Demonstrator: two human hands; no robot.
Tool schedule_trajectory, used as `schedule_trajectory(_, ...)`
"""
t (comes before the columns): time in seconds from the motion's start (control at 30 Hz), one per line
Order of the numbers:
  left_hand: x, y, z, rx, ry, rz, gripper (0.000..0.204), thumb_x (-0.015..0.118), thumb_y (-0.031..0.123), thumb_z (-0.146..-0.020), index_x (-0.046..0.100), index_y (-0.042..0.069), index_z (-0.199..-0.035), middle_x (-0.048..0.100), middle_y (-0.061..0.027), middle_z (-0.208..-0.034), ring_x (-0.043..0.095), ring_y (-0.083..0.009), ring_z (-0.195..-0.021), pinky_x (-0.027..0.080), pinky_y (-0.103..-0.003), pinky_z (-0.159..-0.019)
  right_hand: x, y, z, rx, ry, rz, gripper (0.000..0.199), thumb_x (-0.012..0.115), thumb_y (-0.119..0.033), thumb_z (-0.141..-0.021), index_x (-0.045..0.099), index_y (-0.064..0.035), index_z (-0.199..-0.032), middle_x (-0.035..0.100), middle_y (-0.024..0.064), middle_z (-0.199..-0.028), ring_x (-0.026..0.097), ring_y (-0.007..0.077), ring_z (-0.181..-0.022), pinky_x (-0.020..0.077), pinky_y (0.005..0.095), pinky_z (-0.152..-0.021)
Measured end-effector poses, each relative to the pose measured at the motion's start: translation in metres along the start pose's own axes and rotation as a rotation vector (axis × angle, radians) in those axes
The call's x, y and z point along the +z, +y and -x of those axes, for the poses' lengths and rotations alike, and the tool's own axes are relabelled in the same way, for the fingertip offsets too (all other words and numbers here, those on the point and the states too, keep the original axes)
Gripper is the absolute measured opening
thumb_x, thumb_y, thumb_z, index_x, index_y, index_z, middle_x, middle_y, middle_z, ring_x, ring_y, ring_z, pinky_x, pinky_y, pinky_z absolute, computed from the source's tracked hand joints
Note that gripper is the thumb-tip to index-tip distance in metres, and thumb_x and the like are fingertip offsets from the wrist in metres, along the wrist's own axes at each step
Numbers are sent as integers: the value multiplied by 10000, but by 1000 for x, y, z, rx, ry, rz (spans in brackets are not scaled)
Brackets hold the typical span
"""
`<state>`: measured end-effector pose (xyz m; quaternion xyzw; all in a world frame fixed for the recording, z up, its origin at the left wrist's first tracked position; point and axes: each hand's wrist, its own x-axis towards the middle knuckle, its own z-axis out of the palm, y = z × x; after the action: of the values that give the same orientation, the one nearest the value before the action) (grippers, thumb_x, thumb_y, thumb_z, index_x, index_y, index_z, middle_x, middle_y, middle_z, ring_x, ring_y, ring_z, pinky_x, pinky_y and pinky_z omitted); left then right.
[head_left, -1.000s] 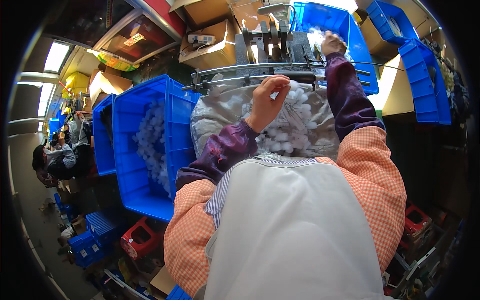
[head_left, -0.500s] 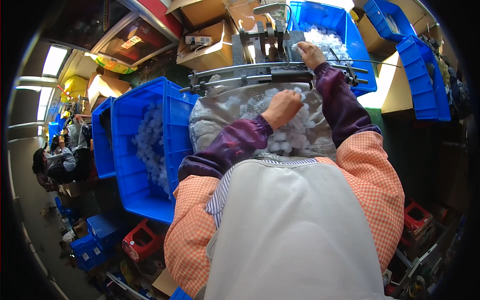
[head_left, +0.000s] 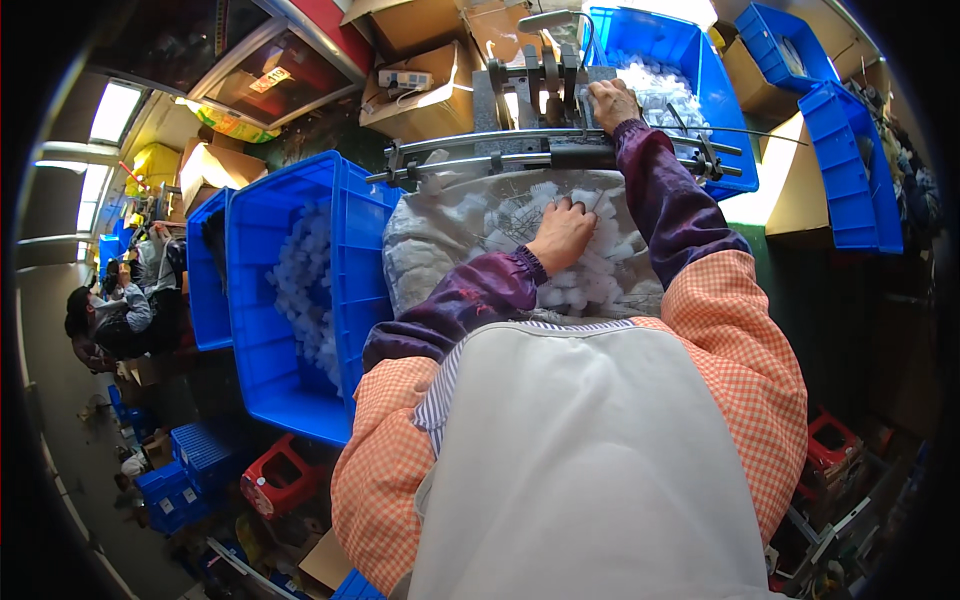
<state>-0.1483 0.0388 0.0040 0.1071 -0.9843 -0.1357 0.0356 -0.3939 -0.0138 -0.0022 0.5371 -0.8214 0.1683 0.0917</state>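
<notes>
My left hand [head_left: 562, 233] rests with curled fingers in a heap of small white plastic pieces [head_left: 600, 275] inside a clear bag [head_left: 425, 250] in front of me; what it grips, if anything, is hidden. My right hand [head_left: 612, 102] reaches farther forward to a grey metal machine [head_left: 530, 85] above a black rail [head_left: 560, 155], its fingers closed at the machine's right side, seemingly on a small white piece.
A large blue crate [head_left: 290, 290] of white pieces stands at my left. Another blue crate [head_left: 680, 80] with white pieces sits behind the machine. Blue bins [head_left: 850, 170] stand at the right, cardboard boxes [head_left: 420, 95] at the back. Other people [head_left: 110, 310] sit far left.
My left hand has dropped from above the rail into the heap of white pieces. My right hand has moved down-left from the blue crate's edge to the machine.
</notes>
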Motion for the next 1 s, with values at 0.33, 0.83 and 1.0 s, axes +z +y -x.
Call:
schedule_trajectory(0.33,-22,5,8,96,448,257,49,604,111,-762,592,86,-802,564,-52,-875,514,-247,-849,400,-365,-718,0,-2,-4,13,-44,9,173,512,-239,-841,587,-128,-950,596,46,-984,495,252,-1021,398,392,-848)
schedule_trajectory(0.83,-39,-15,24,119,339,150,97,642,178,-770,622,87,-800,579,-54,-823,543,-238,-781,458,-328,-680,-17,2,6,273,-168,141,336,555,-379,-793,616,-205,-1074,556,32,-1127,438,244,-1112,288,429,-931)
schedule_trajectory(1.0,-46,-20,35,51,239,339,110,639,129,-767,606,52,-839,570,-79,-877,570,-269,-833,474,-339,-706,-15,-1,16,228,-94,137,313,547,-352,-781,621,-167,-1023,532,73,-1084,412,275,-1085,319,439,-882)
